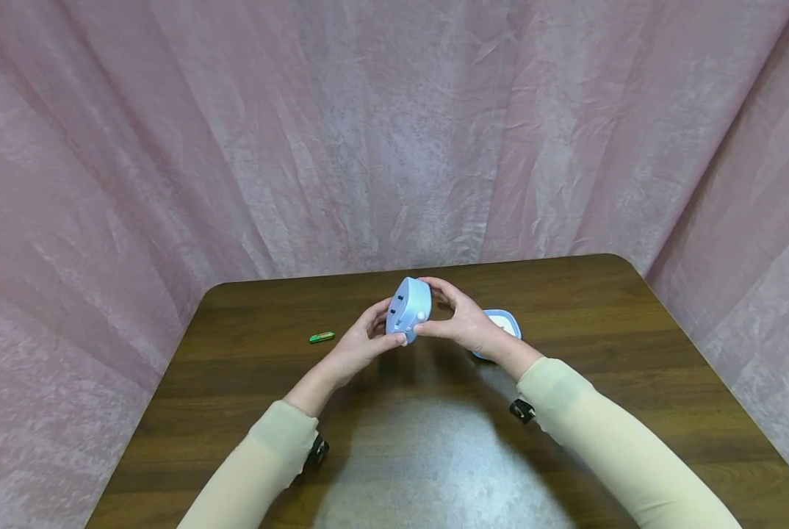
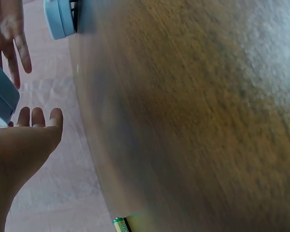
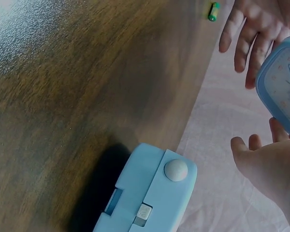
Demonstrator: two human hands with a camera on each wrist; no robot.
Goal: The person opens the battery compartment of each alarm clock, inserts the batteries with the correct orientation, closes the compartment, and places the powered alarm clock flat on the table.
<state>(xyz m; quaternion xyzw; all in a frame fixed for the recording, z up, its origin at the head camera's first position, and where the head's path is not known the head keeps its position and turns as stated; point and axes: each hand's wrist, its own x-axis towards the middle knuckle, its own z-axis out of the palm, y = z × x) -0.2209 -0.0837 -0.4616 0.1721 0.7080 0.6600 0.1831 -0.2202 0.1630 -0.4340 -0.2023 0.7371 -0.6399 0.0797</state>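
Both hands hold a light blue alarm clock (image 1: 411,311) up over the middle of the table. My left hand (image 1: 355,347) grips it at the lower left, thumb along the bottom edge. On the other side, my right hand (image 1: 469,322) has its thumb low on the clock and fingers at the top. Two dark knobs show on the clock's back in the head view. Its pale dial with hands (image 3: 286,82) shows in the right wrist view. A second light blue clock (image 3: 157,193) with a round white button stands on the table, partly hidden behind the right wrist in the head view.
A green battery (image 1: 322,337) lies on the table left of the hands. The brown wooden table (image 1: 249,397) has rounded far corners, and a pink curtain (image 1: 394,147) hangs behind it. Small black devices (image 1: 521,411) are worn under the sleeve cuffs.
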